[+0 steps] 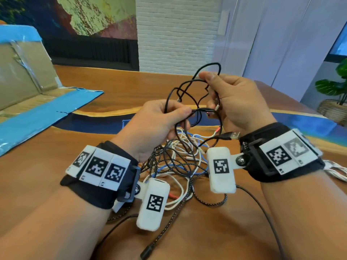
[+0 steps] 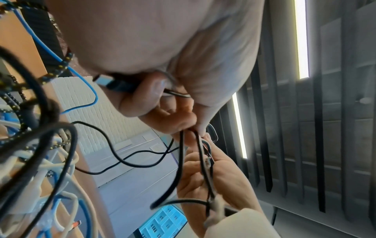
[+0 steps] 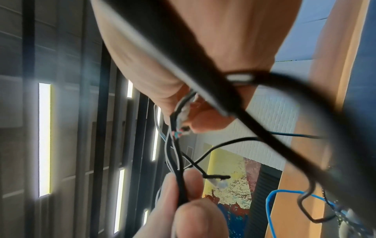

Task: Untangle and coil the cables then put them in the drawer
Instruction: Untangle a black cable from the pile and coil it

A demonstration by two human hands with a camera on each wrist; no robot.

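Note:
A thin black cable (image 1: pixel 189 87) loops in the air between both hands, above a tangle of cables (image 1: pixel 180 164) on the wooden table (image 1: pixel 37 175). My left hand (image 1: pixel 159 121) pinches several strands of the black cable between thumb and fingers. My right hand (image 1: pixel 229 98) grips the loops from the right, fingers curled round them. A USB plug (image 1: pixel 231 135) hangs below the right wrist. In the left wrist view the left hand (image 2: pixel 162 104) holds the black cable (image 2: pixel 181 161) beside a blue-tipped plug (image 2: pixel 114 83). In the right wrist view the black cable (image 3: pixel 179 161) runs between both hands. No drawer shows.
The tangle holds white, blue and braided black cables. A blue-edged cardboard box (image 1: pixel 24 76) lies open at the left. A potted plant in a basket (image 1: pixel 334 102) stands at far right. A black cord (image 1: pixel 262 209) trails toward the near edge.

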